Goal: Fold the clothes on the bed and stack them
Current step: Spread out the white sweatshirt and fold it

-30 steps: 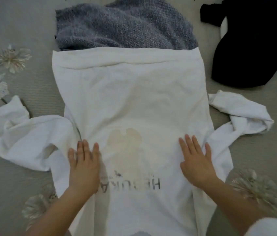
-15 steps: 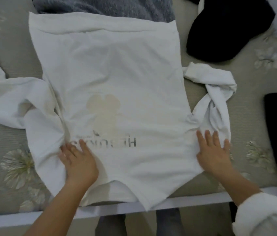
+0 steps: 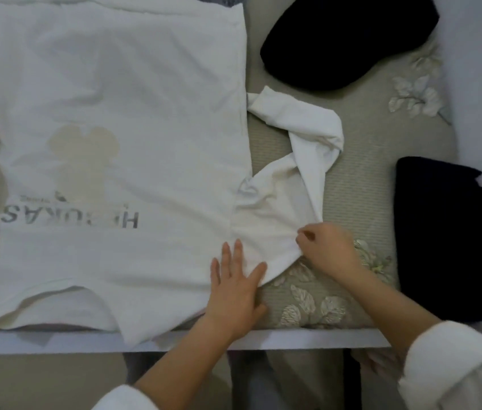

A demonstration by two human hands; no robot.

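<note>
— So, what lies in front of the person?

— A white sweatshirt (image 3: 109, 113) is spread flat, print side down, over most of a grey-beige bed (image 3: 352, 202) with a pale flower pattern. A faint rounded figure and mirrored grey letters show through the cloth. Its neck end lies at the near edge of the bed, close to the person.

— Where are the hands?

— Both are at the garment's right shoulder. The left hand (image 3: 235, 291) lies flat and released, fingers spread, pressing the fabric down near the shoulder seam. The right hand (image 3: 330, 247) is just beside it, clenched in a pinch on the edge of the cloth where the right sleeve (image 3: 302, 143) joins the body. White cuffs cover both wrists at the bottom of the view.

— And the sleeve itself?

— It runs away from the pinch, crumpled and twisted, and ends close to the garment's side edge. The other sleeve is mostly out of view at the left.

— What else is on the bed?

— A dark garment (image 3: 349, 37) lies in a rounded heap beyond the sleeve, apart from it. A second dark piece, folded (image 3: 447, 238), sits at the right near the bed's edge, well apart from the sweatshirt. A white bed frame rail (image 3: 293, 338) runs along the near side.
</note>
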